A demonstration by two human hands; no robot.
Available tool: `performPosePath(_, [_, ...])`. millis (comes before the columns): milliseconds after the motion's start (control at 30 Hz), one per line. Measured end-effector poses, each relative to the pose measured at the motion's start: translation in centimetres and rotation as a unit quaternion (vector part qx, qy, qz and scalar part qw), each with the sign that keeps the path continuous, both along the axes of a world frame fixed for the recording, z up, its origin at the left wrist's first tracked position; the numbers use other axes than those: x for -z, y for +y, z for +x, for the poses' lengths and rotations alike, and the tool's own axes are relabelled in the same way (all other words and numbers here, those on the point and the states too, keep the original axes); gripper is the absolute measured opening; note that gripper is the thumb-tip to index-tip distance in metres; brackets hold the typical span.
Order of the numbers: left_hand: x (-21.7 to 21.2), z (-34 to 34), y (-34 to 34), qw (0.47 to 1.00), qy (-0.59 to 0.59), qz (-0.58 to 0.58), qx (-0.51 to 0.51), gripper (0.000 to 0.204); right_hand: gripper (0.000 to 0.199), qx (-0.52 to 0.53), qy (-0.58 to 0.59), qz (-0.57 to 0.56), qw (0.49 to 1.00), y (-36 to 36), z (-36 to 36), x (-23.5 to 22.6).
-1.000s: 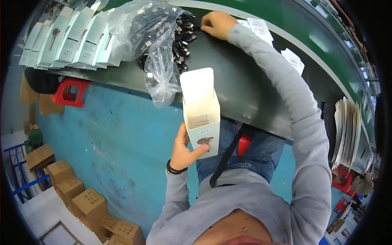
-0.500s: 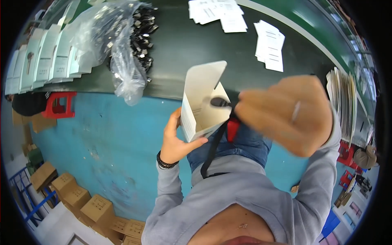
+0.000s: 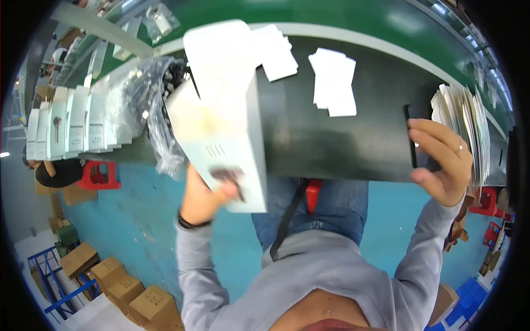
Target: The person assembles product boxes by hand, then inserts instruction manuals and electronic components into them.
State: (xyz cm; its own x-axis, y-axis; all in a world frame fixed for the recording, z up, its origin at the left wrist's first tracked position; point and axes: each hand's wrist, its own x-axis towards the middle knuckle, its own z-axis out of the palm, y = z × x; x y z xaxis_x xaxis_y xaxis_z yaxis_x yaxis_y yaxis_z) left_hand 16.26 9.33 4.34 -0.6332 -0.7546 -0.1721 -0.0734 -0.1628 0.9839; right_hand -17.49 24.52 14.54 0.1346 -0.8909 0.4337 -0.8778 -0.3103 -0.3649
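A pale, tall carton (image 3: 243, 160) with a printed picture on its front is in my left hand (image 3: 201, 198). My fingers and thumb are closed around its lower part. The carton stands tilted above the table's front edge, its top flap (image 3: 218, 49) raised and its mouth open. Motion smears it, and what lies deep inside cannot be made out. At the right of the table, my right hand (image 3: 444, 160) has its bent fingers and thumb on a slim black flat thing (image 3: 411, 138). The hand hides part of that thing.
White paper slips (image 3: 335, 83) lie in piles on the dark table (image 3: 331, 143). A row of upright cartons (image 3: 77, 121) and a clear plastic bag (image 3: 127, 94) with black cables stand left. Stacked sheets (image 3: 464, 132) are right. A red stool (image 3: 99, 175) and brown boxes (image 3: 152, 306) stand beyond.
My left hand has lifted the carton up and to the left. My right hand has gone from beside the carton mouth, where it held something dark, to the table's right side.
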Motion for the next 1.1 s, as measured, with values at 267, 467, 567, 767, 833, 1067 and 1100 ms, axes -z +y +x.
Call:
performPosePath(267, [0.4,-9.6,-26.8,0.994,-0.071,-0.033,-0.079,0.048,0.031,0.465,0.135,-0.052,0.874,12.2,-9.4,2.8])
performPosePath(467, [1.1,-15.5,-37.6,0.993,-0.101,0.026,-0.055,0.059,0.044,0.583,0.135,-0.076,0.798,20.1,-16.7,4.5])
performPosePath(567, [5.2,-16.3,-41.9,0.992,-0.122,0.027,-0.022,0.07,0.052,0.562,0.025,0.058,0.825,22.9,-19.7,8.3])
performPosePath(767, [3.8,-15.5,-46.9,0.703,-0.551,-0.4,-0.205,0.095,0.035,0.592,0.125,0.066,0.793,21.3,-17.5,8.5])
performPosePath(833, [2.8,-17.8,-43.1,0.754,-0.463,-0.425,-0.192,0.091,0.033,0.6,0.134,0.061,0.787,22.0,-16.8,8.9])
performPosePath(1067, [2.2,-18.3,-36.2,0.678,-0.41,-0.608,-0.058,0.067,0.017,0.601,0.188,0.017,0.776,21.4,-15.2,10.4])
performPosePath(1100, [2.4,-18.4,-35.5,0.679,-0.407,-0.607,-0.062,0.067,0.021,0.568,0.199,-0.013,0.799,21.4,-14.8,10.0])
